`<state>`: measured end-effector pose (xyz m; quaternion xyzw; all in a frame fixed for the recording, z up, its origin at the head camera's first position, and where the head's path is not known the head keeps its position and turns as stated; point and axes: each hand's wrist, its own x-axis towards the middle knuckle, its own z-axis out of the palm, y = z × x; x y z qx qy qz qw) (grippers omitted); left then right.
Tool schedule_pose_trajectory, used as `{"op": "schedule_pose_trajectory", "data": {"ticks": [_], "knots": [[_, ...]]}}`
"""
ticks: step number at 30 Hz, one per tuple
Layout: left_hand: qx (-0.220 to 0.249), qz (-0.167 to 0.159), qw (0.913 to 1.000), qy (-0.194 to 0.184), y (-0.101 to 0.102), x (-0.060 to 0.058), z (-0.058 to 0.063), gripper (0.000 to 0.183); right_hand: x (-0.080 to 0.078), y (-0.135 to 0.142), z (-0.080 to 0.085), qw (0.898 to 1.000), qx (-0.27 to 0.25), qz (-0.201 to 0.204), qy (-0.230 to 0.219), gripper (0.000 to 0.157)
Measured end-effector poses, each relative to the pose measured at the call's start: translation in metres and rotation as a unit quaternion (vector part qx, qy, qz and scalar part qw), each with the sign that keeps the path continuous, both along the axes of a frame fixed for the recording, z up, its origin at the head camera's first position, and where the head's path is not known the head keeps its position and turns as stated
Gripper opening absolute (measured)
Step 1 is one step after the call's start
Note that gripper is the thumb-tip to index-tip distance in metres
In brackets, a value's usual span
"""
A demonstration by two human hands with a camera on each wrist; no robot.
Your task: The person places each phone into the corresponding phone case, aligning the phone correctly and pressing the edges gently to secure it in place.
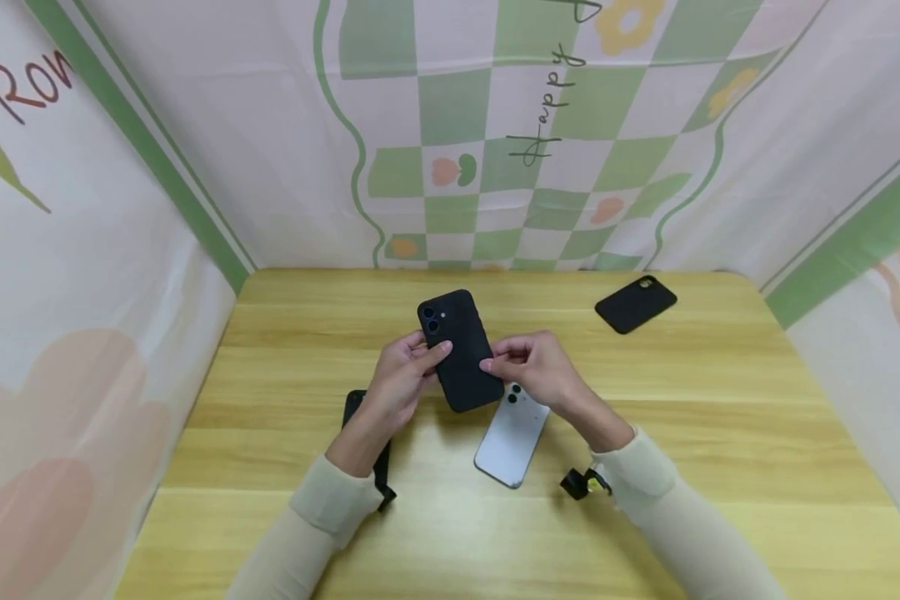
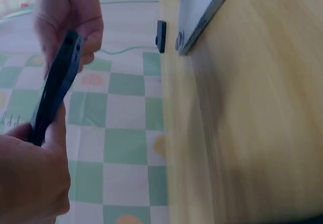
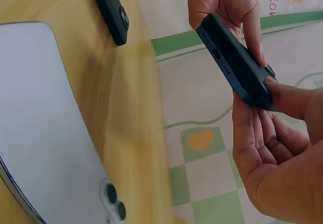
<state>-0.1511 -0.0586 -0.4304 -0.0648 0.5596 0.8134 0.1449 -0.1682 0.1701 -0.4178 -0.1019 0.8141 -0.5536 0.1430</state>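
Observation:
A phone in a black case (image 1: 461,371) is raised over the table, back up, its two camera lenses at the upper left. My left hand (image 1: 401,379) grips its left side, thumb on the back. With thumb and fingers my right hand (image 1: 536,367) pinches the lower right edge. The phone's bottom end (image 3: 219,55), with its port, shows in the right wrist view. On the wood beneath lies a white phone (image 1: 512,442), two lenses at its top, near the right hand. A dark phone (image 1: 354,402) is partly hidden under the left wrist.
A black phone case (image 1: 636,305) with a camera cutout lies at the back right of the wooden table (image 1: 285,333). A patterned cloth (image 1: 450,108) hangs along the table's back edge. Small dark camera mounts (image 1: 573,483) stick out from the sleeves.

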Motion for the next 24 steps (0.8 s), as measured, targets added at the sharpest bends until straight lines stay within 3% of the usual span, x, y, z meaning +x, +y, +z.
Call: {"op": "schedule_pose_trajectory", "data": {"ticks": [7, 13, 17, 24], "knots": [[-0.006, -0.051, 0.9987, 0.003, -0.008, -0.001, -0.001, 0.043, 0.001, 0.003, 0.008, 0.995, 0.046, 0.068, 0.059, 0.014], [-0.009, -0.045, 0.999, 0.001, -0.01, 0.003, -0.002, 0.035, 0.0, 0.005, 0.012, 0.977, 0.092, 0.143, 0.126, 0.005], [-0.006, -0.03, 0.9995, 0.007, -0.01, 0.005, -0.001, 0.037, 0.0, 0.004, 0.014, 0.977, 0.097, 0.135, 0.132, 0.006], [0.009, -0.01, 0.9998, 0.012, -0.01, 0.005, -0.001, 0.042, 0.004, 0.001, 0.011, 0.984, 0.089, 0.082, 0.127, 0.016]]}}
